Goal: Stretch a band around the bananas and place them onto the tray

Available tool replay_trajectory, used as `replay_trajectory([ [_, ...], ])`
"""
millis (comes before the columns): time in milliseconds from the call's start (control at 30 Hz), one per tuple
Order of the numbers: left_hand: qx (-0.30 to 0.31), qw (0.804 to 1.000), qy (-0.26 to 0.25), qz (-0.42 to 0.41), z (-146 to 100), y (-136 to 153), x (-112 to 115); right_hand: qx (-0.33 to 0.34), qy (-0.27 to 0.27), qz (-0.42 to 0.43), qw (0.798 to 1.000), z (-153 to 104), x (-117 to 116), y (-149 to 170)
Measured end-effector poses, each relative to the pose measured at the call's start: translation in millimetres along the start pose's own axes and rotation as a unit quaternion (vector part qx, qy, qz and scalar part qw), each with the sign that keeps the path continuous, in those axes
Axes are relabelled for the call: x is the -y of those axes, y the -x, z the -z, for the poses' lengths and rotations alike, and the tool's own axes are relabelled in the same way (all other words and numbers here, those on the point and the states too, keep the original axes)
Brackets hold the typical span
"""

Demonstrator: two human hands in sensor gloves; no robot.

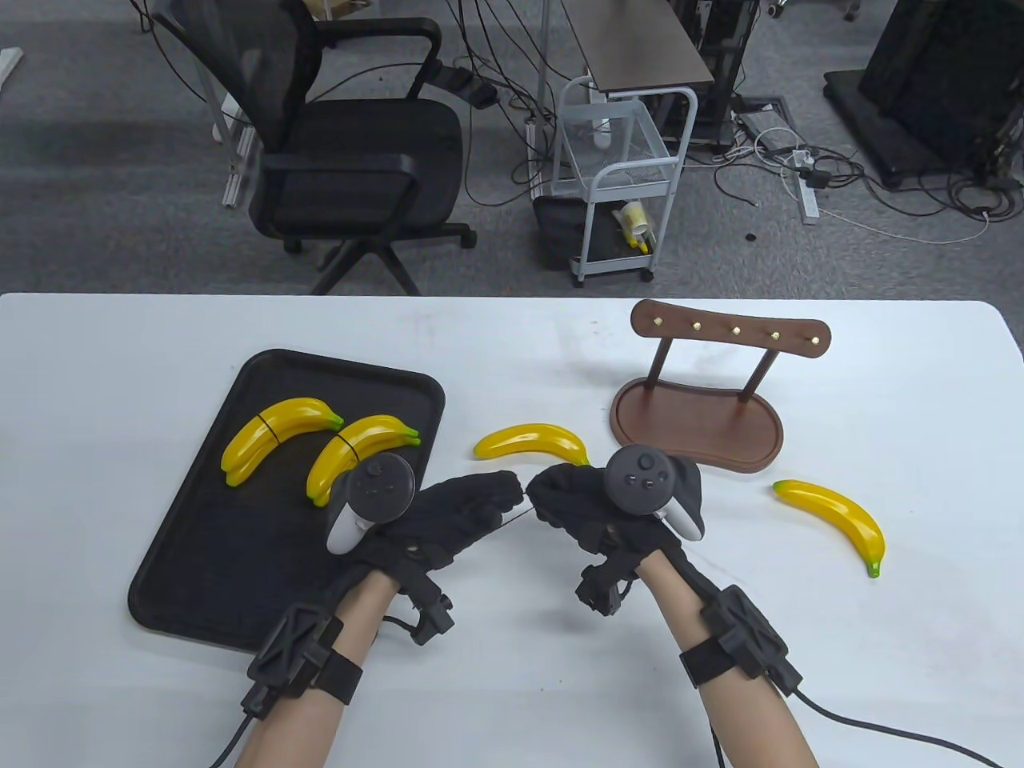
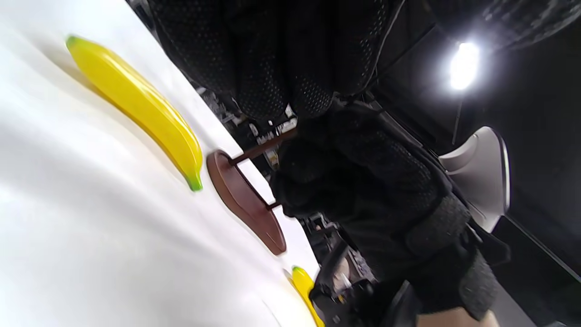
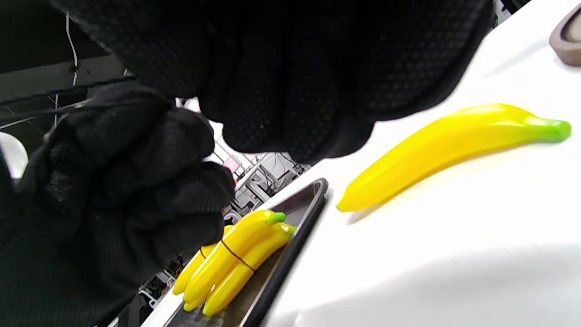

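A thin dark band (image 1: 518, 509) runs in a short line between the two gloved hands, which meet fingertip to fingertip above the table. The left hand (image 1: 460, 516) has its fingers curled, pinching one end of the band; the right hand (image 1: 572, 500) is curled the same way on the other end. In the wrist views both hands show as closed fists facing each other, though the band itself is too thin to make out there.

Just beyond the knuckles of both hands lies a loose banana (image 1: 530, 442) on the white table (image 1: 880, 640), apart from either glove. A second loose banana (image 1: 836, 520) lies well off to the right of the right hand.

To the left of the left hand sits the black tray (image 1: 200, 576), partly under that wrist. On it are two bundles, each ringed by a dark band: the near bundle (image 1: 356, 456) just beyond the left hand's tracker, and the far bundle (image 1: 276, 436) further left.

Beyond the right hand stands a brown wooden stand (image 1: 696, 424) with small brass hooks along its top bar
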State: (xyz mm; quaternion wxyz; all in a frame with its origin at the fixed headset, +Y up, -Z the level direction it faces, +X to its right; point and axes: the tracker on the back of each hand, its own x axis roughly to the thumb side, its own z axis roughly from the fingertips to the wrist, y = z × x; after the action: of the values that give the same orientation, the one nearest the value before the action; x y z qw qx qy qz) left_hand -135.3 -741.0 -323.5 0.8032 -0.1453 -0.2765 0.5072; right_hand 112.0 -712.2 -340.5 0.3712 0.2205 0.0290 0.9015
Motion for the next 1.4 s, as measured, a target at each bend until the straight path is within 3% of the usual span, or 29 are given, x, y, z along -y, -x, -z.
replay_trajectory([
  [167, 0.011, 1.0, 0.006, -0.011, 0, -3, 0, 0.002, 0.013, -0.001, 1.0, 0, -1, -4],
  [867, 0.029, 0.997, 0.008, -0.073, -1, -6, -6, 0.01, -0.049, 0.1, 0.994, 3, -15, 9],
  [1100, 0.037, 0.997, 0.009, -0.069, -1, -12, -7, 0.02, -0.09, 0.194, 0.977, 5, -18, 16],
  [1400, 0.034, 0.998, 0.006, -0.044, -2, -14, -10, 0.014, -0.088, 0.198, 0.976, 6, -20, 20],
])
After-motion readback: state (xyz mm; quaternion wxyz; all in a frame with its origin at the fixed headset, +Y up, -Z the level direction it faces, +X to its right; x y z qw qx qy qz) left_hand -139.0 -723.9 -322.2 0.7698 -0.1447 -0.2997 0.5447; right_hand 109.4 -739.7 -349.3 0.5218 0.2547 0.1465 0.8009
